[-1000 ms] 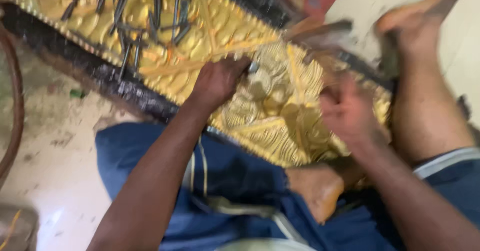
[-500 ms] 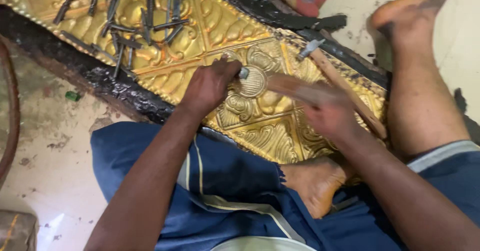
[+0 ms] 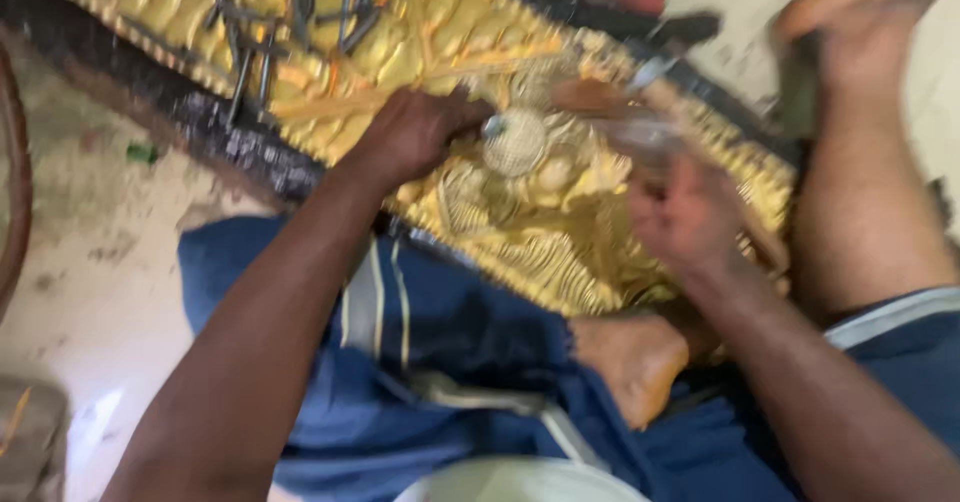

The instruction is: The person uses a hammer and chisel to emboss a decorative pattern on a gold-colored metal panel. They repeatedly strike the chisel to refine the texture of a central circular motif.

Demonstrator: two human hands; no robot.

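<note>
Across the middle of the frame, the embossed golden metal sheet point(image 3: 560, 232) is lying on the floor, thin and dentable. The left hand point(image 3: 415, 137) is pinching a small punch point(image 3: 492, 127) upright; the right hand point(image 3: 685, 217) is gripping a blurred hammer handle point(image 3: 640, 112).

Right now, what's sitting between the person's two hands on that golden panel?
In the head view, between the left hand and right hand lies embossed golden sheet, with a round raised medallion beside the left hand. A blurred wooden handle crosses above.
</note>
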